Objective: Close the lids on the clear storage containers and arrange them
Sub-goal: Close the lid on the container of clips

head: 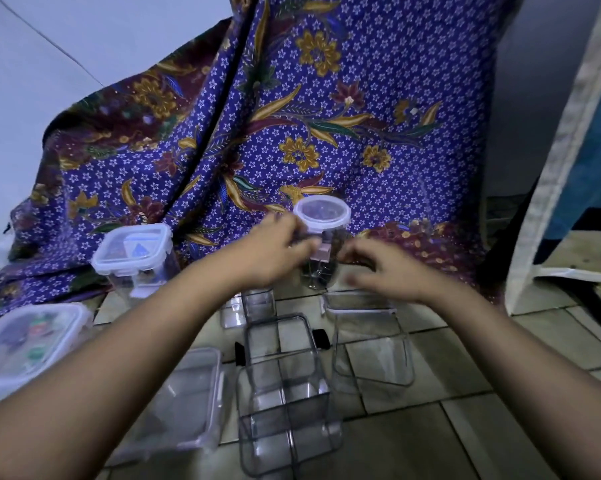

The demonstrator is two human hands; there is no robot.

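A tall round clear container (318,268) with a white-rimmed lid (322,214) stands on the tiled floor against the batik cloth. My left hand (275,249) grips its left side just below the lid, fingers at a side clip. My right hand (384,268) hovers by its right side, fingers curled and blurred, contact unclear. A lidded square container (134,254) stands to the left, and a flat lidded one (25,344) at far left. Open clear containers lie nearer me: a lidless flat one (184,403), a divided tall one (285,393) and a square one (372,344).
A purple batik cloth (327,116) drapes behind the containers. A hanging patterned mat or bag (569,168) stands at the right. A small clear box (254,304) sits under my left wrist. Beige floor tiles (465,427) lie at the lower right.
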